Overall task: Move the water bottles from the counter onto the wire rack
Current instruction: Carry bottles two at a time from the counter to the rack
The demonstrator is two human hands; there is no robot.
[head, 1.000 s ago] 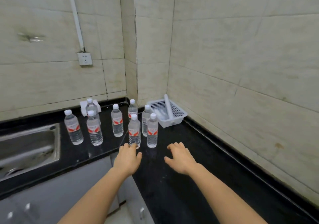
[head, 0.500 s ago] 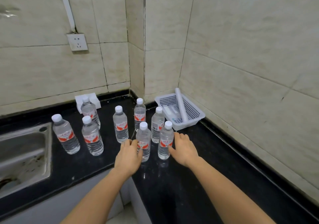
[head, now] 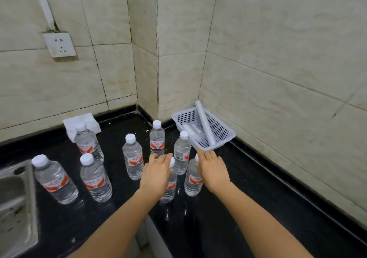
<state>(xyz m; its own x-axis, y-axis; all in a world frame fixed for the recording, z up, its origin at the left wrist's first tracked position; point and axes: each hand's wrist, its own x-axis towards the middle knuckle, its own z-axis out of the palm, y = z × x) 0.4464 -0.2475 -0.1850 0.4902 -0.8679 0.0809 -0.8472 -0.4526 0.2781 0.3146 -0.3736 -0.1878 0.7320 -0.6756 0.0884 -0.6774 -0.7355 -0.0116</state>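
Reaching open-fingered, clasping nothing yet: left hand (head: pixel 155 175) against the left water bottle (head: pixel 171 188), right hand (head: pixel 213 170) against the right water bottle (head: pixel 193 182), both upright on the counter (head: pixel 248 208) beneath the palms. Risks toppling either into the rear bottles (head: pixel 156 138) just beyond the fingertips if closed off-centre. Compared with half a second back, sits further over both caps.

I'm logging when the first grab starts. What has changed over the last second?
Both hands moved forward to the two nearest bottles: the left hand is now at the near-left bottle, the right hand at the near-right bottle. Both look open; no grip closed yet. All eight bottles stand in place on the counter; the white basket is unmoved.
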